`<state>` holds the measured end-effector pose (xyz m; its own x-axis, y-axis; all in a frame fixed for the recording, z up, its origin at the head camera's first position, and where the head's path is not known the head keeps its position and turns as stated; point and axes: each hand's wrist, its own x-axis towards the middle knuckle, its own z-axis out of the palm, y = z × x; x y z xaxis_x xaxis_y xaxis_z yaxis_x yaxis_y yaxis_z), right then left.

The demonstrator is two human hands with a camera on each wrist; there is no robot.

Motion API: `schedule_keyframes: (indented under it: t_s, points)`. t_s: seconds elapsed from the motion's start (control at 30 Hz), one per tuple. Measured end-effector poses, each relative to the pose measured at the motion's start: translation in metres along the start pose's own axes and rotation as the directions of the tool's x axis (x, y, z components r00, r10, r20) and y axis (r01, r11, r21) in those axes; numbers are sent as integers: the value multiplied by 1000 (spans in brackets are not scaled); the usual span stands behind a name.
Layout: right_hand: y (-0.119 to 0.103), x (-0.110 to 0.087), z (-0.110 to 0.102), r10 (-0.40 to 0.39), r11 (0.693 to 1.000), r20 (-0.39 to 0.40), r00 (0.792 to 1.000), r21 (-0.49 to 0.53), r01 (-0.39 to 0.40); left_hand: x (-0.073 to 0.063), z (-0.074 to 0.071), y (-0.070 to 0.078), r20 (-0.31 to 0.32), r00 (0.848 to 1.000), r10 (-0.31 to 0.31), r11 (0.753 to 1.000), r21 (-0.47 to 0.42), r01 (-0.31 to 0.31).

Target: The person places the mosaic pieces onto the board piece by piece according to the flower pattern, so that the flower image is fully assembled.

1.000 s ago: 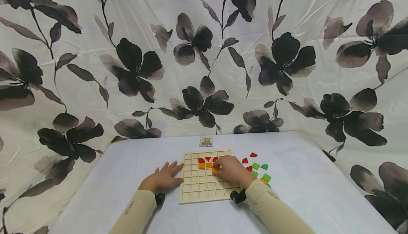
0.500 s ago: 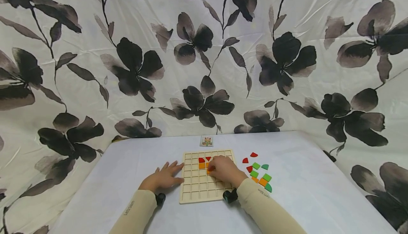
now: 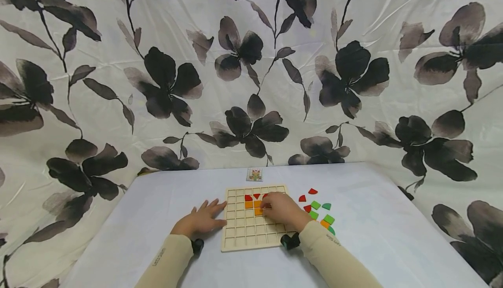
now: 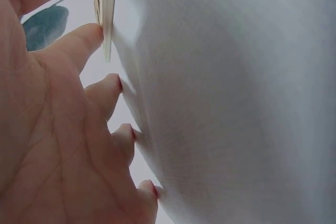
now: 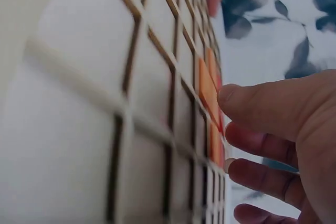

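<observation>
Right hand [image 3: 284,209] has shifted right, exposing lower orange tile [image 3: 257,211] in the board [image 3: 235,231], centre-frame; thumb and fingers apart, no pinch visible. Tile looks placed. Left hand [image 3: 202,219]: fingers spread, touching board's left edge.

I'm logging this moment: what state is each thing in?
Grid board: flat on the table, partly filled.
Left hand: fingers spread, touching the board's edge.
Right hand: over the board, thumb at an orange tile.
Board's red tiles: set in its cells.
Loose tiles: scattered right of the board.
Picture card: flat beyond the board.
</observation>
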<state>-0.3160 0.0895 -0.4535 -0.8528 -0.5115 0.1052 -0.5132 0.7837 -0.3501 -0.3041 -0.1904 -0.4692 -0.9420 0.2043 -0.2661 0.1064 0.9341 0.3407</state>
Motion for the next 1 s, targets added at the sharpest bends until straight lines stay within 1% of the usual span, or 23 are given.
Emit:
schedule_keyframes:
  t_s: [0.13, 0.3, 0.37, 0.5, 0.6, 0.7, 0.8, 0.9, 1.0]
  points:
    - [18, -12, -17, 91, 995, 0, 996, 35, -91, 1, -1, 0, -3, 1000, 2, 1000, 18, -2]
    - [52, -29, -37, 178, 984, -31, 984, 32, -177, -1, -6, 2, 15, 1000, -17, 1000, 16, 17]
    - [66, -37, -44, 223, 975, -28, 974, 24, -223, -2, -8, 3, 20, 999, -25, 1000, 9, 25]
    - [93, -53, -55, 315, 949, -1, 949, 6, -315, 0, -6, 2, 17, 999, -34, 999, 2, 33]
    - [107, -64, -60, 361, 932, 19, 932, 1, -361, 1, -5, 2, 21, 999, -37, 999, 1, 37]
    - [117, -72, -61, 400, 916, 53, 915, 12, -401, 1, -5, 2, 28, 999, -39, 999, 0, 39]
    - [124, -75, -59, 430, 901, 91, 898, 17, -434, 1, -4, 2, 30, 999, -38, 999, -3, 38]
    - [127, -77, -57, 437, 898, 103, 894, 11, -440, 2, -3, 2, 29, 999, -35, 999, -7, 35]
    - [128, -79, -57, 428, 903, 79, 901, 1, -429, 3, -2, 2, 30, 999, -30, 1000, -10, 30]
